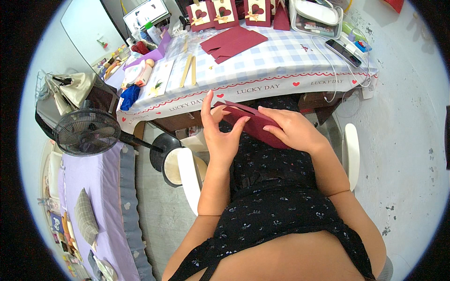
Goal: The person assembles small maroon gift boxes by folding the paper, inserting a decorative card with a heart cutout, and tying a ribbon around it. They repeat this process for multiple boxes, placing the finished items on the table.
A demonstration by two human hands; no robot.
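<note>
Above my lap, both hands hold a folded dark-red paper piece point(262, 129), with a narrow gap along its upper edge. My left hand point(223, 135) pinches its left end, the index finger raised off the paper. Thumb and fingers of my right hand point(293, 126) grip the other end. On the table lie flat dark-red paper pieces point(235, 42), partly overlapping. Behind them stand several finished-looking dark-red paper bags point(258, 21), bearing cream cards with heart shapes and ribbon bows.
The checked tablecloth point(281, 59) carries two gold strips point(188, 70), a white card point(165, 79) with a flower, a blue cloth bundle point(130, 96), a purple organizer point(163, 47), a clear wash bag point(316, 21) and a cabled phone point(342, 52). A black fan point(88, 131) stands left, beside a bed point(91, 175).
</note>
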